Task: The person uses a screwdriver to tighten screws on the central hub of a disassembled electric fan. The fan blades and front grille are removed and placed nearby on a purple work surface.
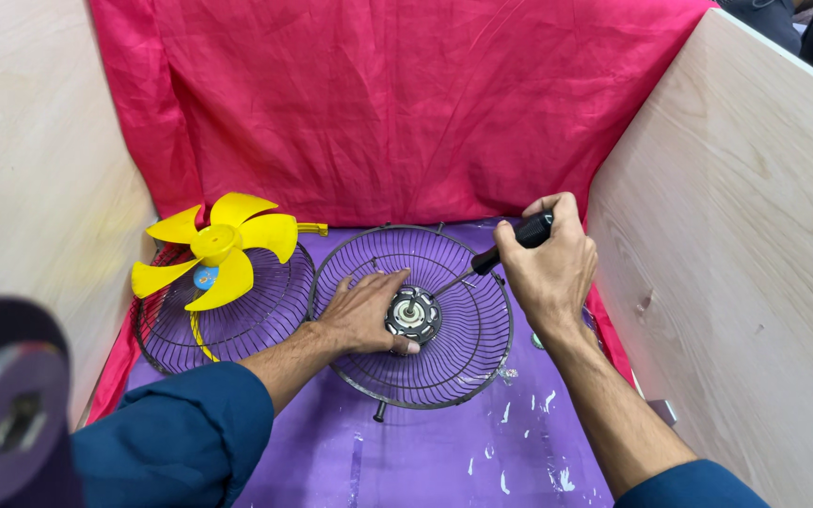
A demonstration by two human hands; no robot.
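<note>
The motor hub [413,315] sat at the centre of a round wire fan guard [413,315] that lay flat on the purple mat [425,452]; it looked the heavy, rigid part, best steadied by its rim, while the thin wires around it would likely flex and were better held at the stiff outer ring. The left hand [364,310] lay at nine o'clock of the hub, palm down on the wires, fingers spread and touching the hub's edge, pressing rather than clasping. The right hand [549,263], at two o'clock, was clenched around the black handle of a screwdriver [482,261]; its slim shaft slanted down to the hub's middle, though whether the tip sat in a screw could not be told. At nine o'clock of this guard, just beside it, lay a second wire guard [265,310] carrying a yellow fan blade [218,249], light plastic by the look of it. Red cloth [406,94] hung at twelve o'clock; pale wooden panels [736,235] stood at both sides.
</note>
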